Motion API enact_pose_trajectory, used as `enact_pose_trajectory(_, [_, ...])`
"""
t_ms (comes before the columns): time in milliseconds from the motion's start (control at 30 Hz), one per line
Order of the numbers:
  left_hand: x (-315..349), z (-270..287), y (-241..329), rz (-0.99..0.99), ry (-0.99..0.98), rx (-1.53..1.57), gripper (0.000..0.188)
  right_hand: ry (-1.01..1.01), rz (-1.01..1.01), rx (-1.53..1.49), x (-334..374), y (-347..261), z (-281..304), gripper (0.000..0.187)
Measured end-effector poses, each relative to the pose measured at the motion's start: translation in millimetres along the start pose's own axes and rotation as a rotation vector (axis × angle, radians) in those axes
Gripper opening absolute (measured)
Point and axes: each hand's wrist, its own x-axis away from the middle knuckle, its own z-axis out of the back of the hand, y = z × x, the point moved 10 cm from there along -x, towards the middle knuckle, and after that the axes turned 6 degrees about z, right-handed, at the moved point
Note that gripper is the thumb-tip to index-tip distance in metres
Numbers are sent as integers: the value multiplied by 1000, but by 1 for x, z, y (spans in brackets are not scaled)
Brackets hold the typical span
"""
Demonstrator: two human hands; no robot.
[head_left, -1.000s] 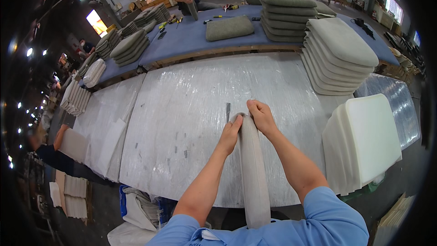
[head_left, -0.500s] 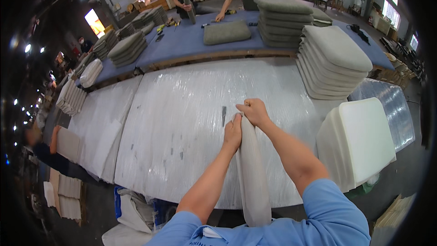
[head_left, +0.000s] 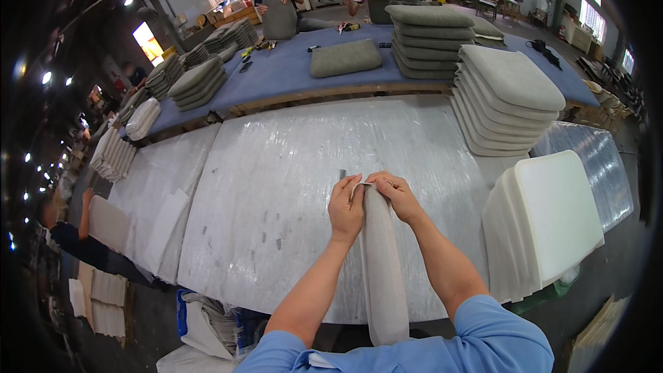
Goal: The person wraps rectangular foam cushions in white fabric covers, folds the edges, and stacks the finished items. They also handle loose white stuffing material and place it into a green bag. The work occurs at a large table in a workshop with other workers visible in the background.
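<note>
A light grey fabric seat cushion (head_left: 385,269) stands on its narrow edge in front of me, running from my body out over the plastic-wrapped table (head_left: 276,193). My left hand (head_left: 347,208) grips the left side of its far end, thumb and fingers pinching the cloth edge. On the other side, my right hand (head_left: 395,195) is closed on the same far end, its fingers bent over the top corner. Both hands nearly meet there. The inner fingertips partly hide the fabric between them.
Right of me stand white foam pads (head_left: 552,217) and a stack of light grey cushions (head_left: 507,100). Beyond, a blue-covered table (head_left: 276,83) holds darker cushions (head_left: 345,59) and tools; two people work behind it. At left, another person's arm (head_left: 86,221) reaches to a panel.
My right hand has come down and nearer, from a fist above the cushion's end to a grip on its corner. My left hand has moved slightly left. Across the table, a person has turned a cushion.
</note>
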Motion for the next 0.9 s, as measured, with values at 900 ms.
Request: enact_pose_trajectory(900, [-38,-45,-65,-7,-164,-69,38,369,-126,42,25,14,-2,34])
